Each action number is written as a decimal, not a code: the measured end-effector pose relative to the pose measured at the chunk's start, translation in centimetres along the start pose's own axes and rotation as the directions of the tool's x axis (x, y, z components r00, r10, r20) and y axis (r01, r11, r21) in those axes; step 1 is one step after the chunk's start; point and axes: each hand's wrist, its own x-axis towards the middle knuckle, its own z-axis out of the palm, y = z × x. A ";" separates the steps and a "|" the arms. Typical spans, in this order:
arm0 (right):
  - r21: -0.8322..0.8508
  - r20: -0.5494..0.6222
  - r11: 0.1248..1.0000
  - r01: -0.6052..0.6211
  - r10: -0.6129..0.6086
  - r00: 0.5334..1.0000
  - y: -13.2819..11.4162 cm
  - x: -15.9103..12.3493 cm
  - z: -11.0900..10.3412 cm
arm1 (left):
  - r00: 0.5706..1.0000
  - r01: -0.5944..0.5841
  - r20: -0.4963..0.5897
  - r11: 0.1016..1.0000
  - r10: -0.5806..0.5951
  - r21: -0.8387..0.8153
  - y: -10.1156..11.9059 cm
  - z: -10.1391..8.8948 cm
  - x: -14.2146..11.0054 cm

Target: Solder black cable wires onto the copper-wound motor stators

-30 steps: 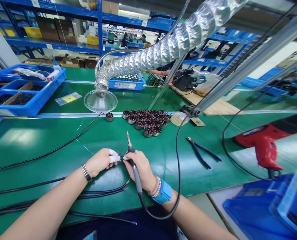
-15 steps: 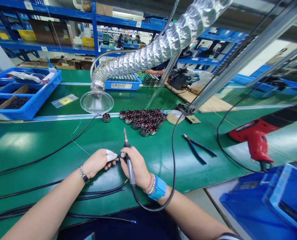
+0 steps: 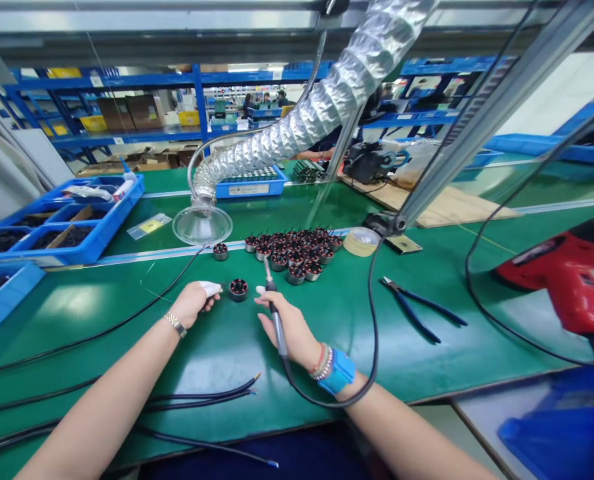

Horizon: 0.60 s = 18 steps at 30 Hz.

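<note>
Left hand [image 3: 193,303]: loosely curled, apparently empty, we think.
Right hand [image 3: 287,323]: gripping our soldering iron [image 3: 277,327].
Between them: small electric motor [image 3: 238,289], untouched.

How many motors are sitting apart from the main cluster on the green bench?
2. One motor stands between the left hand and the soldering iron in the right hand. The other motor stands beside the glass fume hood, left of the main cluster.

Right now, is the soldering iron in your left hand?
No, the soldering iron is gripped in the right hand, not the left hand.
</note>
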 end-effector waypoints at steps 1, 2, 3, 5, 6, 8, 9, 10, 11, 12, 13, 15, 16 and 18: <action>0.007 -0.040 1.000 -0.018 0.018 0.999 0.2 0.1 -0.3 | 0.999 0.001 -0.042 1.000 -0.001 0.005 0.3 -0.4 1.0; 0.014 -0.079 0.999 -0.035 0.036 0.996 0.3 0.0 -0.7 | 0.997 0.005 -0.082 1.000 -0.004 0.012 0.7 -0.7 2.0; 0.019 -0.112 0.999 -0.050 0.051 0.992 0.5 -0.1 -1.1 | 0.993 0.009 -0.120 1.000 -0.006 0.023 1.0 -1.0 3.0; 0.023 -0.167 0.997 -0.077 0.079 0.983 1.0 -0.6 -2.1 | 0.983 0.016 -0.183 0.999 -0.006 0.052 1.7 -1.4 4.5; 0.020 -0.192 0.996 -0.087 0.090 0.977 1.3 -0.8 -2.7 | 0.979 0.019 -0.206 0.997 -0.004 0.072 2.0 -1.5 5.1; 0.001 -0.239 0.995 -0.104 0.101 0.966 1.9 -1.2 -3.9 | 0.971 0.025 -0.238 0.992 0.005 0.124 2.5 -1.7 6.0; -0.013 -0.259 0.994 -0.113 0.106 0.960 2.3 -1.3 -4.4 | 0.969 0.027 -0.249 0.988 0.012 0.154 2.7 -1.8 6.3; -0.032 -0.275 0.992 -0.121 0.108 0.955 2.7 -1.3 -5.0 | 0.966 0.028 -0.257 0.982 0.022 0.188 2.8 -1.9 6.5; -0.055 -0.287 0.990 -0.126 0.105 0.952 3.1 -1.3 -5.5 | 0.964 0.026 -0.263 0.974 0.034 0.224 2.9 -2.0 6.7; -0.087 -0.286 0.988 -0.129 0.099 0.953 3.6 -1.2 -5.9 | 0.962 0.023 -0.269 0.965 0.050 0.263 3.0 -2.2 6.7; -0.124 -0.275 0.984 -0.129 0.091 0.957 4.2 -1.1 -6.2 | 0.959 0.017 -0.275 0.952 0.071 0.305 3.0 -2.3 6.8; -0.192 -0.232 0.974 -0.123 0.077 0.970 5.4 -0.6 -6.5 | 0.947 -0.008 -0.290 0.914 0.137 0.405 3.3 -2.7 6.5; -0.214 -0.206 0.969 -0.122 0.077 0.975 6.0 -0.2 -6.4 | 0.938 -0.027 -0.296 0.887 0.182 0.460 3.6 -2.9 6.2; -0.234 -0.162 0.964 -0.123 0.086 0.983 7.2 0.6 -6.1 | 0.914 -0.074 -0.290 0.820 0.283 0.568 4.2 -3.1 5.1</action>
